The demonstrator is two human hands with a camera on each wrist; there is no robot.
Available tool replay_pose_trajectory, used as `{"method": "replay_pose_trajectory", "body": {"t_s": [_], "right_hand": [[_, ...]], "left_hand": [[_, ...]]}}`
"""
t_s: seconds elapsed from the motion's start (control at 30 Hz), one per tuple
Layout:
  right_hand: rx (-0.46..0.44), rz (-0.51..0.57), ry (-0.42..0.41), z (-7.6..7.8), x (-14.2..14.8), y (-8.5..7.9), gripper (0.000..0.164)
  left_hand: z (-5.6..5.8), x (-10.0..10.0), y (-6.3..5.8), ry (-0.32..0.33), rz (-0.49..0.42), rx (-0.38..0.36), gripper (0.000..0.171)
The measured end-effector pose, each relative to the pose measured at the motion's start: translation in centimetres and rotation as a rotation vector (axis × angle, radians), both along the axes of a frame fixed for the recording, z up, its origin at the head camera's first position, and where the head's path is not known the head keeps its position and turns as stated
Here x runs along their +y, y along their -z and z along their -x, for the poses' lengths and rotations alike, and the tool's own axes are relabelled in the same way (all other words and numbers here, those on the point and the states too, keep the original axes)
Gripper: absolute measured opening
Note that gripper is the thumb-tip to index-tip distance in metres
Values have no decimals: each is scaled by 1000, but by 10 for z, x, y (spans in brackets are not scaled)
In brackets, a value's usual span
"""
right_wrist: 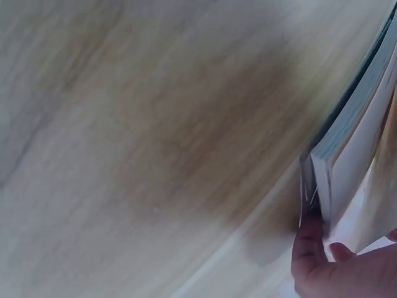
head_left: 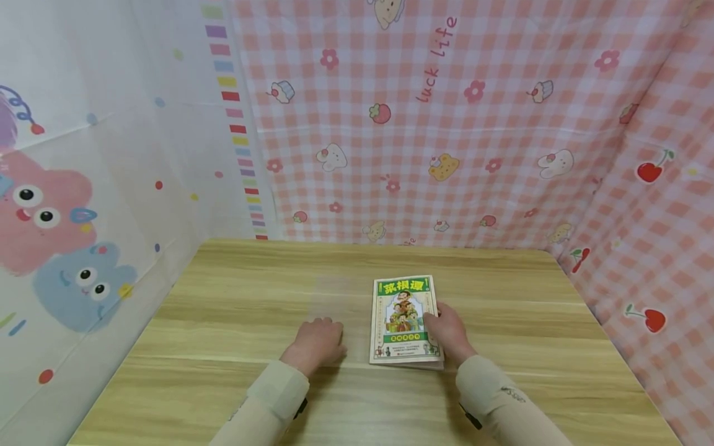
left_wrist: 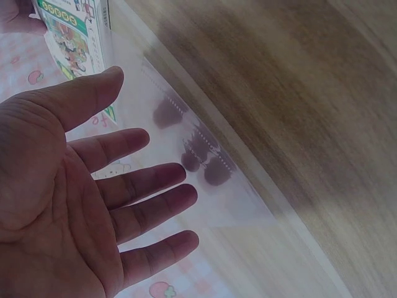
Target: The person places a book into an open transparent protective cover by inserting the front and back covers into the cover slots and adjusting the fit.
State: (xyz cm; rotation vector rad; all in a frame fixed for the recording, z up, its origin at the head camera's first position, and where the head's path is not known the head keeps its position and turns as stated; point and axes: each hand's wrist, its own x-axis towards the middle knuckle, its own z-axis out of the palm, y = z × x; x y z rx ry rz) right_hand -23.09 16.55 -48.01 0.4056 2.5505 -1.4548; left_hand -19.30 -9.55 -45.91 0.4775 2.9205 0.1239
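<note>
On the right of the table's middle is a paperback book (head_left: 403, 322) with a green title band and cartoon figures on its cover. My right hand (head_left: 450, 331) grips its right edge, thumb on the cover and fingers beneath. In the right wrist view, the page block (right_wrist: 356, 139) shows its lower corner by the curled fingers, with the cover slightly parted from the pages. Left of the book, my left hand (head_left: 319, 342) is held low with fingers extended and spread, holding nothing. A clear plastic sheet (left_wrist: 248, 208) with dotted lines lies by its fingertips, faint in the head view.
The wood-grain table (head_left: 223, 297) reaches back to a pink checked cloth (head_left: 357, 142) with printed fruit and animals. A white cloth (head_left: 128, 204) with cartoon shapes hangs along the left side. More checked cloth (head_left: 630, 248) borders the right.
</note>
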Motion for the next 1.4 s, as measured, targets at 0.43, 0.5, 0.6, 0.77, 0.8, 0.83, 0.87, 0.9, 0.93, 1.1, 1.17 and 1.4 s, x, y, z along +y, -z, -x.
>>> {"method": "replay_pose_trajectory", "body": {"t_s": [0.43, 0.5, 0.6, 0.77, 0.8, 0.83, 0.87, 0.9, 0.93, 1.1, 1.17, 1.4], "right_hand": [[57, -67, 27, -6, 1, -8, 47], [52, -54, 47, -6, 1, -9, 47], [72, -50, 66, -6, 2, -11, 45], [102, -55, 91, -4, 2, -13, 42], [106, -56, 93, -4, 2, -14, 42], [105, -57, 97, -4, 1, -14, 42], [106, -59, 99, -3, 1, -15, 42], [107, -62, 102, -3, 1, -15, 41], [107, -65, 104, -2, 0, -16, 41], [116, -88, 112, -2, -1, -17, 40], [118, -96, 114, -3, -1, -17, 38], [118, -101, 114, -3, -3, -19, 36]], "left_hand": [[2, -1, 1, 6, -6, 5, 29], [2, -1, 0, 8, -14, 12, 28], [3, -3, 0, 11, -32, 23, 26], [8, -7, 3, 8, -56, 23, 34], [9, -8, 3, 3, -62, 17, 38], [11, -9, 4, -4, -70, 9, 41], [12, -10, 3, -10, -79, 0, 44], [13, -11, 3, -17, -85, -10, 47], [14, -12, 3, -21, -90, -20, 50], [18, -15, 0, -37, -121, -74, 54], [18, -15, 1, -44, -123, -89, 54], [21, -18, 7, -44, -69, -78, 42]]}}
